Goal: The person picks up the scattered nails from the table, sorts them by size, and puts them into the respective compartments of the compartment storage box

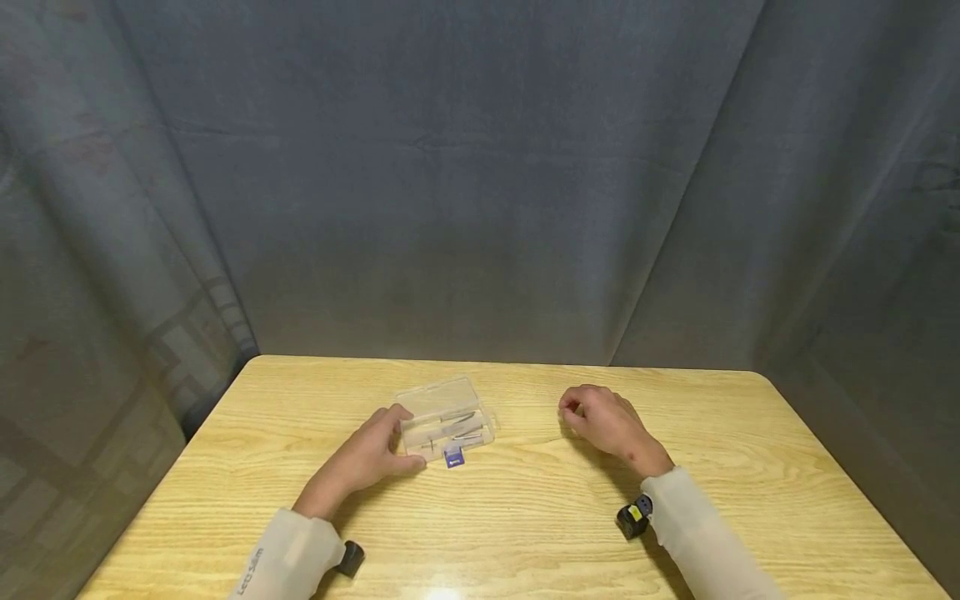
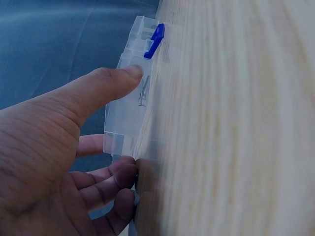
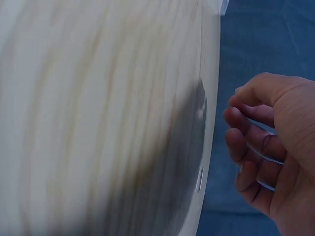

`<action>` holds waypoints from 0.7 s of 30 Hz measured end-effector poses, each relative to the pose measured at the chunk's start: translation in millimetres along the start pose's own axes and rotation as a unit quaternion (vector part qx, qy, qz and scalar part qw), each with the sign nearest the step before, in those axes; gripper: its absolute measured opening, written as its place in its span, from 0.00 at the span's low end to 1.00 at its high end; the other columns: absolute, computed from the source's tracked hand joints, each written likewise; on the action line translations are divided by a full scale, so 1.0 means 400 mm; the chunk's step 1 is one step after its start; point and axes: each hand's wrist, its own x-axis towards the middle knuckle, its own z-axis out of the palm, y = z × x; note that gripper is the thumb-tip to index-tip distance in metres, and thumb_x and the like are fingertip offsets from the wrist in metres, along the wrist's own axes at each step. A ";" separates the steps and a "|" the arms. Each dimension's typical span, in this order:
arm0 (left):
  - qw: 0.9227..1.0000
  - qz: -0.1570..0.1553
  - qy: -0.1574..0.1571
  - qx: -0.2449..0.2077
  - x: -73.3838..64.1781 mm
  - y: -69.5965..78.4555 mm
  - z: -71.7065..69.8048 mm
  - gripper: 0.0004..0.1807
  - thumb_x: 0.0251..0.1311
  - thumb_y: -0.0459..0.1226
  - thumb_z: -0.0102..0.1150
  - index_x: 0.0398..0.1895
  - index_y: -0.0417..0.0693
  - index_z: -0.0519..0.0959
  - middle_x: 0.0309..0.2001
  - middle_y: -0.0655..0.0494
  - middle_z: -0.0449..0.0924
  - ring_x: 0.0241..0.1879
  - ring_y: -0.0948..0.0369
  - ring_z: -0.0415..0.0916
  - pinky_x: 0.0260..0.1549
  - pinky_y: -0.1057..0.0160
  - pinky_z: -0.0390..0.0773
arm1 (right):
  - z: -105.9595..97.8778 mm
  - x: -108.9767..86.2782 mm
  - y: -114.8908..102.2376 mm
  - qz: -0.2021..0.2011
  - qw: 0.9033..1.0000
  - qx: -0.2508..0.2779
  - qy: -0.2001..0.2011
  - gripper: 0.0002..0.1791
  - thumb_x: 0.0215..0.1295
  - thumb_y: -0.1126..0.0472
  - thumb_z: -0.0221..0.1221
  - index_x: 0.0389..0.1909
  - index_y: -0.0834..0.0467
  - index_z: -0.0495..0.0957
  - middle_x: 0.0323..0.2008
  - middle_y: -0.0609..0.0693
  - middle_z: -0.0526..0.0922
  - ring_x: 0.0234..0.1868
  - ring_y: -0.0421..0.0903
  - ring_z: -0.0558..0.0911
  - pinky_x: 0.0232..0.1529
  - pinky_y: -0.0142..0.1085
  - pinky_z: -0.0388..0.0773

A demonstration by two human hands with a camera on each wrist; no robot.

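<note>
A clear plastic box [image 1: 432, 431] with its lid [image 1: 442, 397] raised stands left of the table's middle. Slim metal pieces [image 1: 457, 419] lie inside; their exact kind is too small to tell. At its front edge is a blue tab [image 1: 454, 457]. My left hand [image 1: 372, 451] holds the left end of the box, thumb on the near side and index finger on the far side. To the right, apart from the box, my right hand [image 1: 606, 421] hovers over the table with loosely curled fingers, thumb near the index finger. Nothing shows between them.
The pale wooden table [image 1: 480, 525] has rounded far corners. Behind it and at both sides hang grey curtains [image 1: 450, 183]. A small shiny thing [image 3: 199, 180] lies on the table below my right hand in the right wrist view.
</note>
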 end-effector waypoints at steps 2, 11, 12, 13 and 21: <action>1.000 0.000 -0.001 0.000 0.002 -0.002 0.000 0.30 0.52 0.41 0.81 0.54 0.44 0.75 0.40 0.52 0.71 0.37 0.57 0.66 0.38 0.55 0.70 | -0.010 -0.003 0.014 0.011 1.000 -0.004 -0.002 0.02 0.71 0.62 0.65 0.39 0.53 0.86 0.35 0.43 0.84 0.28 0.38 0.76 0.28 0.39 0.73; 1.000 0.002 0.001 0.004 -0.004 -0.001 0.000 0.30 0.52 0.42 0.81 0.54 0.43 0.75 0.41 0.51 0.71 0.37 0.57 0.66 0.38 0.56 0.70 | -0.057 -0.009 0.063 0.050 0.998 -0.023 -0.019 0.04 0.72 0.62 0.62 0.39 0.54 0.85 0.35 0.44 0.84 0.30 0.42 0.77 0.32 0.43 0.74; 1.000 0.000 0.001 0.005 -0.004 0.000 0.001 0.30 0.52 0.42 0.81 0.54 0.44 0.75 0.41 0.51 0.71 0.37 0.57 0.66 0.38 0.56 0.70 | -0.062 -0.009 0.068 0.056 0.998 -0.029 -0.020 0.04 0.71 0.63 0.62 0.39 0.54 0.85 0.35 0.44 0.84 0.31 0.43 0.76 0.32 0.43 0.74; 1.000 0.000 0.002 0.006 -0.004 0.000 0.001 0.30 0.52 0.42 0.81 0.54 0.44 0.75 0.41 0.52 0.71 0.37 0.57 0.66 0.38 0.56 0.70 | -0.067 -0.009 0.072 0.063 0.997 -0.032 -0.024 0.05 0.71 0.63 0.61 0.39 0.54 0.85 0.35 0.45 0.84 0.30 0.43 0.76 0.32 0.43 0.74; 1.000 -0.005 -0.001 0.004 0.001 -0.002 0.002 0.31 0.52 0.42 0.81 0.54 0.44 0.74 0.41 0.52 0.71 0.37 0.57 0.66 0.38 0.55 0.70 | -0.080 -0.007 0.113 0.073 0.994 -0.068 -0.033 0.05 0.71 0.63 0.60 0.38 0.54 0.85 0.34 0.46 0.84 0.30 0.44 0.76 0.32 0.45 0.74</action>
